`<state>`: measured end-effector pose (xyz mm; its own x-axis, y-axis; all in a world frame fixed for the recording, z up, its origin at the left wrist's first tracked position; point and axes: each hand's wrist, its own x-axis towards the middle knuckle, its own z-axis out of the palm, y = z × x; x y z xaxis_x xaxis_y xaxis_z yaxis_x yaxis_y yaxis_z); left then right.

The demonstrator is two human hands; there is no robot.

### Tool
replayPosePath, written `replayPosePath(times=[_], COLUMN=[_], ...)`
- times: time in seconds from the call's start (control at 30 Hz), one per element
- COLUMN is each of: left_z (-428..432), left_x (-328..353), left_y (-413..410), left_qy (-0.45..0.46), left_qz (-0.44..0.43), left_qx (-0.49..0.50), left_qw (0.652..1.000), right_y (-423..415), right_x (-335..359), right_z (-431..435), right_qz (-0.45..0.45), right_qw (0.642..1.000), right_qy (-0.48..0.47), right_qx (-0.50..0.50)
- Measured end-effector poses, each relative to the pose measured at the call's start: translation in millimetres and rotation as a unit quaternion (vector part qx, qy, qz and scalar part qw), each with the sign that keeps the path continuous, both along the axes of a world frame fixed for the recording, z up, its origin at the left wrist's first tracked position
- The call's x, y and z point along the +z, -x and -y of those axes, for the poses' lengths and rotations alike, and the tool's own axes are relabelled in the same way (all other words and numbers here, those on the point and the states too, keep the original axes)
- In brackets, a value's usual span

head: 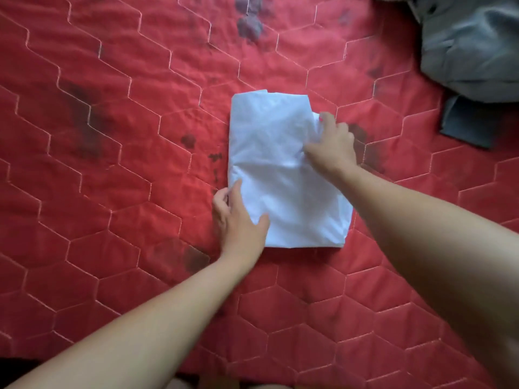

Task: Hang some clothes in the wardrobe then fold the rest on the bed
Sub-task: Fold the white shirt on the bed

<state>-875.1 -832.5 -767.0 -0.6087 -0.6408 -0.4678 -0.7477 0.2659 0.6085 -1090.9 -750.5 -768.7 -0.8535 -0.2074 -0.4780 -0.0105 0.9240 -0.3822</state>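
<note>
Two edges are my holds on the folded white garment (280, 169), surely soft and light: right hand (331, 144) pinches one, left hand (238, 217) curls round the other.

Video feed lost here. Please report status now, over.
Left hand, right hand grip folded white cloth garment edges. Lies on red quilted bedcover. Grey crumpled fabric far right, apart.
</note>
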Motion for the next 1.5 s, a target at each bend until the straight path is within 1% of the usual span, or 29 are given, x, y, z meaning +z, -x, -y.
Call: replayPosePath(times=[0.03,0.1,0.13,0.2,0.3,0.4,0.43,0.47,0.5,0.53,0.57,0.6,0.63,0.67,0.7,0.73,0.77,0.83,0.9,1.03,1.13,1.17,1.2,1.23,1.27,1.3,1.33,1.4,1.5], left_z=[7,13,12,13,40,100,123,145,162,174,178,173,163,148,132,116,105,92,87,82,83,83,83,85,87,89,91,98,113], left_x=[-7,-17,-19,-17,-12,-6,-7,-7,-9,-11,-11,-9,-6,-7,-9,-17,-28,-50,-71,-90,-86,-83,-81,-76,-69,-62,-55,-43,-29], left_y=[-4,-7,-5,-3,-5,1,7,16,28,39,49,54,54,47,36,22,8,-14,-24,-25,-23,-24,-25,-25,-27,-31,-34,-38,-26], left_qy=[-0.053,-0.156,-0.191,-0.219,-0.204,-0.158,-0.129,-0.091,-0.04,0.02,0.076,0.122,0.164,0.2,0.226,0.241,0.249,0.25,0.261,0.319,0.304,0.289,0.27,0.238,0.196,0.158,0.124,0.044,-0.069], left_qz=[0.022,0.039,0.041,0.051,0.064,0.029,0.018,0.007,-0.002,-0.012,-0.02,-0.02,-0.01,0.012,0.036,0.052,0.065,0.091,0.106,0.09,0.095,0.099,0.099,0.091,0.074,0.046,0.011,-0.059,-0.091], left_qx=[0.049,0.109,0.123,0.127,0.101,0.096,0.087,0.07,0.05,0.028,0.007,-0.017,-0.052,-0.108,-0.179,-0.248,-0.296,-0.32,-0.308,-0.299,-0.299,-0.304,-0.303,-0.284,-0.242,-0.179,-0.104,0.04,0.206], left_qw=[0.997,0.981,0.973,0.966,0.972,0.982,0.988,0.993,0.998,0.999,0.997,0.992,0.985,0.974,0.957,0.937,0.92,0.909,0.909,0.895,0.899,0.902,0.908,0.924,0.947,0.97,0.987,0.996,0.972], right_y=[4,9,8,2,-16,-41,-49,-54,-55,-55,-53,-51,-50,-49,-49,-49,-50,-50,-50,-55,-55,-55,-55,-53,-51,-50,-49,-49,-44], right_x=[-2,-4,-4,-1,3,3,3,6,11,16,20,21,17,10,0,-10,-20,-42,-63,-83,-78,-74,-71,-66,-58,-51,-45,-33,-21], right_z=[4,9,8,2,-20,-42,-45,-44,-41,-34,-26,-16,-6,4,13,20,25,25,17,12,15,14,13,13,13,10,7,1,0], right_qz=[0.019,0.041,0.049,0.069,0.118,0.187,0.179,0.137,0.065,-0.021,-0.104,-0.171,-0.214,-0.233,-0.228,-0.212,-0.197,-0.18,-0.179,-0.214,-0.197,-0.186,-0.177,-0.164,-0.154,-0.143,-0.125,-0.064,0.032], right_qw=[0.999,0.999,0.998,0.997,0.992,0.971,0.969,0.974,0.984,0.993,0.994,0.983,0.959,0.929,0.9,0.878,0.863,0.854,0.862,0.874,0.877,0.885,0.903,0.931,0.959,0.979,0.989,0.99,0.967], right_qy=[0.024,0.031,0.026,0.022,0.005,-0.014,-0.022,-0.028,-0.023,-0.004,0.021,0.037,0.032,0.009,-0.02,-0.049,-0.074,-0.114,-0.12,-0.089,-0.076,-0.058,-0.027,0.013,0.047,0.064,0.066,0.074,0.142], right_qx=[-0.012,0.003,0.018,0.016,-0.051,-0.149,-0.17,-0.177,-0.163,-0.117,-0.038,0.065,0.18,0.289,0.372,0.427,0.46,0.475,0.458,0.427,0.432,0.423,0.391,0.327,0.234,0.129,0.031,-0.097,-0.208])
